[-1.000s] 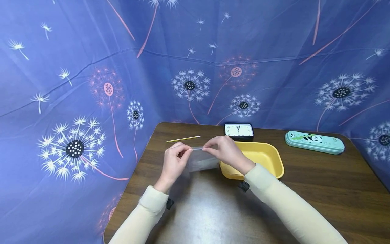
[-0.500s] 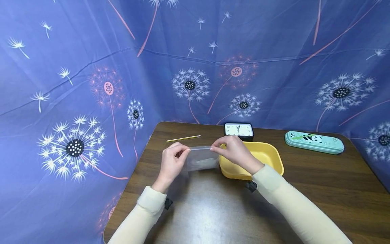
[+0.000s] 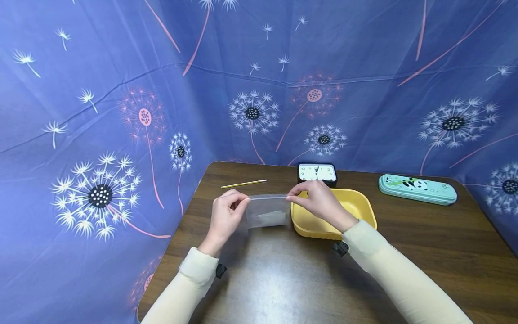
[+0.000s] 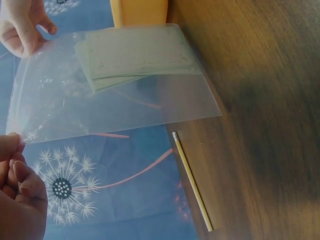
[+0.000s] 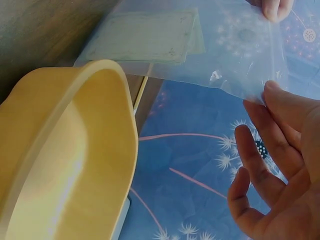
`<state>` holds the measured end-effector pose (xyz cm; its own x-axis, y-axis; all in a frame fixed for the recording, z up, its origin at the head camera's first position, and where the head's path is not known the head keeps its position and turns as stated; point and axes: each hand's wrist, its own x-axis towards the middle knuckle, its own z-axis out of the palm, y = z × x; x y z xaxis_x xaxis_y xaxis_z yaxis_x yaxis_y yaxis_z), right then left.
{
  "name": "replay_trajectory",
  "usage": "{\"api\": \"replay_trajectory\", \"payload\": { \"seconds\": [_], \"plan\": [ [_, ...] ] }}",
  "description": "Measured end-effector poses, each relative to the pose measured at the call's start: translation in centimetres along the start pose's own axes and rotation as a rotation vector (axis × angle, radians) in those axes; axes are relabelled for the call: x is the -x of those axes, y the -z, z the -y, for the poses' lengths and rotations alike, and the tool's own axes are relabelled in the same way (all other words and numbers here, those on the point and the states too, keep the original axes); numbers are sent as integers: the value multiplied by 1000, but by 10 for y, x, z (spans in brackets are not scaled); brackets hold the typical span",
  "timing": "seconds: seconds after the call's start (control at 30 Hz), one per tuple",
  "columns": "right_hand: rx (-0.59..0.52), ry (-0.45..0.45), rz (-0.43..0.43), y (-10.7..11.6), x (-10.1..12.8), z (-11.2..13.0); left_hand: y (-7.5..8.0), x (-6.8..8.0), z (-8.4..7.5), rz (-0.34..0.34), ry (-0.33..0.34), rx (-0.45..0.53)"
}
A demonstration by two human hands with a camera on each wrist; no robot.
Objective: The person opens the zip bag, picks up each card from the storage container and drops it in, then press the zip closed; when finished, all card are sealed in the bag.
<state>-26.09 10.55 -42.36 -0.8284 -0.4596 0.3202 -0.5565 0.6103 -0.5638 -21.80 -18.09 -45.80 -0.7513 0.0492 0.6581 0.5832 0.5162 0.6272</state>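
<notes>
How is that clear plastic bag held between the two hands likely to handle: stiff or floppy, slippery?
Probably floppy: the clear bag hangs flat only because the left hand and right hand pinch its top corners taut. Likely very light, holding just thin greenish sheets. Its glossy film looks slippery, so a fingertip grip may slide.
</notes>
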Motion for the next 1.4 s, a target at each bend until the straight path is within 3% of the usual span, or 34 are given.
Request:
{"api": "replay_trajectory", "payload": {
  "seconds": [0.6,1.03,1.2,1.4],
  "plan": [
    [26,102,-42,-6,-3,6,8,-4,2,14,17,-17],
    [-71,-1,151,5,5,22,33,-2,-15,177,96,19],
    [-47,-58,190,-8,-3,10,23,-6,1,250,175,-43],
    [59,-99,268,-22,-23,-7,4,-15,34,370,332,-99]
  ]
}}
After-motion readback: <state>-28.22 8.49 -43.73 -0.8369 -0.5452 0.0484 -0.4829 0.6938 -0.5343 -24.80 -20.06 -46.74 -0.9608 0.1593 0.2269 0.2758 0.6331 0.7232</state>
